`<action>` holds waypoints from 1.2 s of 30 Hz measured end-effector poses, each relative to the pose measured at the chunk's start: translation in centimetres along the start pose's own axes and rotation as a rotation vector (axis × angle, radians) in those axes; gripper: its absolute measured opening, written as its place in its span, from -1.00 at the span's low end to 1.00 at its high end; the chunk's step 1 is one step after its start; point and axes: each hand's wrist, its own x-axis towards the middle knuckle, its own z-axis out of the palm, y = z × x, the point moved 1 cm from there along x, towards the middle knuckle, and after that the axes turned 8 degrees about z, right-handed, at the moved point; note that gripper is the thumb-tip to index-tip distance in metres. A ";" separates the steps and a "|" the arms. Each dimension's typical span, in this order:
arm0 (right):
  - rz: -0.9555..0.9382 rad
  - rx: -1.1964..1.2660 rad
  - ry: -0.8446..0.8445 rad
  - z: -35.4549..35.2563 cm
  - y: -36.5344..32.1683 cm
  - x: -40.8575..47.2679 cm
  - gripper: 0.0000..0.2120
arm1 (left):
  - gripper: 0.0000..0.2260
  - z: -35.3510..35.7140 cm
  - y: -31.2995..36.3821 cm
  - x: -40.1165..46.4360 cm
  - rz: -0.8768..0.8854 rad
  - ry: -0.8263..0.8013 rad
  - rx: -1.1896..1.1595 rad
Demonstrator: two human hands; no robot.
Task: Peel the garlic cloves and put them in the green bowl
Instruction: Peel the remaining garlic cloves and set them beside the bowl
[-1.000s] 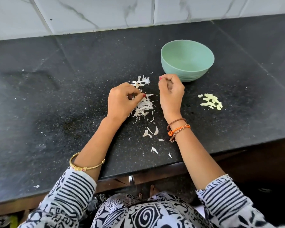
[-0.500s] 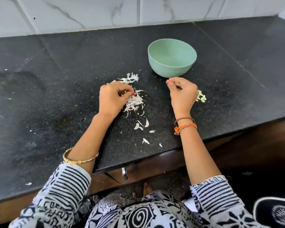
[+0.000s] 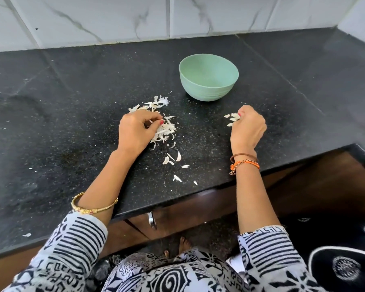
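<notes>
Two hands are at work on a black speckled table (image 3: 72,114), backed by a white marbled tile wall (image 3: 114,17) on the far side. Largest item on the surface is the green bowl (image 3: 208,81), standing upright right of centre toward the far side; as much of its inside as shows appears empty, though the near inner wall is hidden by the rim.

Left of centre lies a heap of papery garlic skins (image 3: 163,127), with a few loose flakes (image 3: 173,160) scattered nearer the table edge. The left hand (image 3: 135,131) rests on the left side of that heap, fingers curled narrow with thumb meeting fingertips; whether they pinch a clove or only skin cannot be told.

The right hand (image 3: 248,129) sits on the table nearer than the bowl and a little right of it, well apart from the skins. Its fingers are closed around a small cluster of pale garlic cloves (image 3: 232,119), some of which poke out at its far left side and touch the surface. How many lie under the palm is hidden.

Assessment: peeling looks largely done, judging by the quantity of skin shed. Transfer is outstanding; no clove is visibly in the bowl. Remaining work is to gather the cloves and drop them in, plus any clove possibly held on the left.

Sleeves and lap are cut off at the near edge
</notes>
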 end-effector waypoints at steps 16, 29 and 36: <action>-0.221 0.448 -0.013 0.2 -3.3 -2.1 -0.76 | -0.86 -0.5 0.2 0.2 -0.064 0.094 0.021; -0.507 0.230 -0.479 4.8 -9.5 -5.0 -0.78 | -0.83 -2.7 -1.4 0.6 -0.326 0.293 -0.015; -0.731 0.068 -0.629 6.5 -10.5 -5.5 -0.75 | -0.82 -2.5 -2.1 0.7 -0.432 0.198 0.021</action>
